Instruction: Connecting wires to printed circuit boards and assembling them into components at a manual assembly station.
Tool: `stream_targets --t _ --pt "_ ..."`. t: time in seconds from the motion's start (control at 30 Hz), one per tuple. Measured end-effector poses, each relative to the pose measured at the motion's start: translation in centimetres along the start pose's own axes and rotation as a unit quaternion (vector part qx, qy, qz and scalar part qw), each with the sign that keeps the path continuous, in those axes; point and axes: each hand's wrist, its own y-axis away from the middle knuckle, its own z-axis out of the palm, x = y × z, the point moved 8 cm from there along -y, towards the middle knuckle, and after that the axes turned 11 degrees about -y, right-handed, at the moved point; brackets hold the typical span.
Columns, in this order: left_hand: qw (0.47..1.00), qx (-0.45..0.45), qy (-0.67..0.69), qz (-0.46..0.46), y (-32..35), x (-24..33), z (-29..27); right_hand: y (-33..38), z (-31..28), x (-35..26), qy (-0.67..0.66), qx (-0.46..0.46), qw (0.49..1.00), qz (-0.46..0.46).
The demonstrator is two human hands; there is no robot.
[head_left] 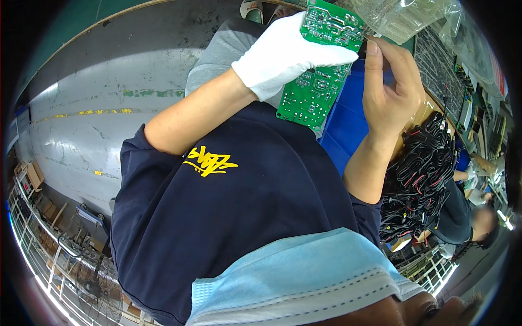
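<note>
My left hand (283,51), in a white glove, grips a long green circuit board (312,92) with the thumb laid across its face. The board is held up at a tilt, its side with solder joints, small parts and thick silvery solder tracks facing me. At the board's upper right edge is my bare right hand (394,81), thumb and forefinger pinched together. Something small and dark may be between those fingertips, too small to name.
A blue bin (348,119) lies beneath the board. Clear plastic bags (408,19) are at the upper right. Bundles of black cables (418,179) are piled to the right, with another person (462,212) beyond them. Grey floor (98,136) stretches to the left.
</note>
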Motion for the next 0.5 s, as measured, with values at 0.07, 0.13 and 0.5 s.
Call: stream_targets --t 0.07,0.13,0.5 --pt "1.000 0.001 0.022 -0.007 0.0 -0.1 0.0 0.0 0.0 -0.1 0.003 -0.001 1.000 0.000" --pt "1.000 0.004 0.004 0.005 -0.1 -0.2 0.0 0.1 -0.1 -0.1 0.005 -0.004 1.000 0.005" --pt "0.998 0.012 -0.055 0.005 0.1 -0.1 -0.1 1.4 -1.3 0.5 -0.074 0.044 0.995 0.042"
